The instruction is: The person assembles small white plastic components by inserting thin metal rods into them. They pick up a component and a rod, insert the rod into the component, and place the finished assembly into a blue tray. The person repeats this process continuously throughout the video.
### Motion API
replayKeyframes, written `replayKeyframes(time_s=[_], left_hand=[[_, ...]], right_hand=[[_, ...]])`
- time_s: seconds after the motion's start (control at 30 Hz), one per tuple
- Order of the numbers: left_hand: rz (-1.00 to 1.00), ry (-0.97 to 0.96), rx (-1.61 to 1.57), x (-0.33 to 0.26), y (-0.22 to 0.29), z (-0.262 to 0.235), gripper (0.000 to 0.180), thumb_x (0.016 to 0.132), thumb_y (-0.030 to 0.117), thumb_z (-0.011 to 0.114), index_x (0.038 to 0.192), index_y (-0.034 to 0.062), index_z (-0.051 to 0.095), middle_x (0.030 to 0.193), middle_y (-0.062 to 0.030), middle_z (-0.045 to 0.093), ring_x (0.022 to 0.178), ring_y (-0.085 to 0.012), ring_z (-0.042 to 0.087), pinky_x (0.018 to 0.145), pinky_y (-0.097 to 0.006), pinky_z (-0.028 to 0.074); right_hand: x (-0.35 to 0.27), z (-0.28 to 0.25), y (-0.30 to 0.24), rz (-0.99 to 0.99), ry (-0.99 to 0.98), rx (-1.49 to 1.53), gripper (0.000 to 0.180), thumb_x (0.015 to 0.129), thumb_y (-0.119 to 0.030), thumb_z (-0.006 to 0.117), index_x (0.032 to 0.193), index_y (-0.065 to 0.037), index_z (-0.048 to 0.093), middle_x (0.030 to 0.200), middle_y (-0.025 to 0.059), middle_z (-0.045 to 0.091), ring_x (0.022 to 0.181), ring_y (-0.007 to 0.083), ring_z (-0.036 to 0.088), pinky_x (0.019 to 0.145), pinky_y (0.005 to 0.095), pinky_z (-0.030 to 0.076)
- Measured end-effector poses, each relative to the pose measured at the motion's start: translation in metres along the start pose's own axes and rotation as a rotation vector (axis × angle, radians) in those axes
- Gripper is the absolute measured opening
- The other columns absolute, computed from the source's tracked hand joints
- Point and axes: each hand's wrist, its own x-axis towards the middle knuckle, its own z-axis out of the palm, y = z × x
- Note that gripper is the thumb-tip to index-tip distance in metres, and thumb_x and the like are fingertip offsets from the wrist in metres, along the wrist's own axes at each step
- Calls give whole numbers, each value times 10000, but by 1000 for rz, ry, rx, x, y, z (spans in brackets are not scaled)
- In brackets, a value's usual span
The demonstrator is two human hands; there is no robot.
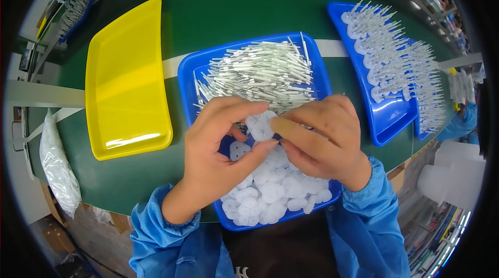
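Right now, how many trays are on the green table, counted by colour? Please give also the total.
Yellow tray: 1, with nothing in it
Blue tray under both hands: 1, with thin white sticks and white discs
Blue trays at the right: 2, one mostly hidden behind the other, both with assembled white pieces
Total: 4 trays

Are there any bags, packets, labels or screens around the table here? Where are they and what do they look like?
Plastic bag: hangs at the left edge of the green table, long and clear, stuffed with small white parts.
Small framed panel: far left beyond the table, dark and rectangular; too small to tell if it is a screen or a sign.
No labels show on the blue tray or the yellow tray.
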Motion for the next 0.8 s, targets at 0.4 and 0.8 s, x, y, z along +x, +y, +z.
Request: replayKeyframes(time_s=[0.4,0.8], left_hand=[[45,-64,-39,4,4,4,625,846,-5,875,1448,65,723,1262,-124,715,1019,-197,698,758,-288,594],[362,-140,290,7,11,9,606,745,-28,901,1328,26,746,1303,-167,795,1239,-374,700,1048,-452,551]], right_hand=[[-1,0,5,-2,-4,130,490,649,-52,807,1138,-73,823,1061,80,762,896,259,713,746,397,503],[-13,-21,-5,595,-82,733,233,853,-59,866,1075,-48,797,982,85,789,831,213,755,719,322,553]])
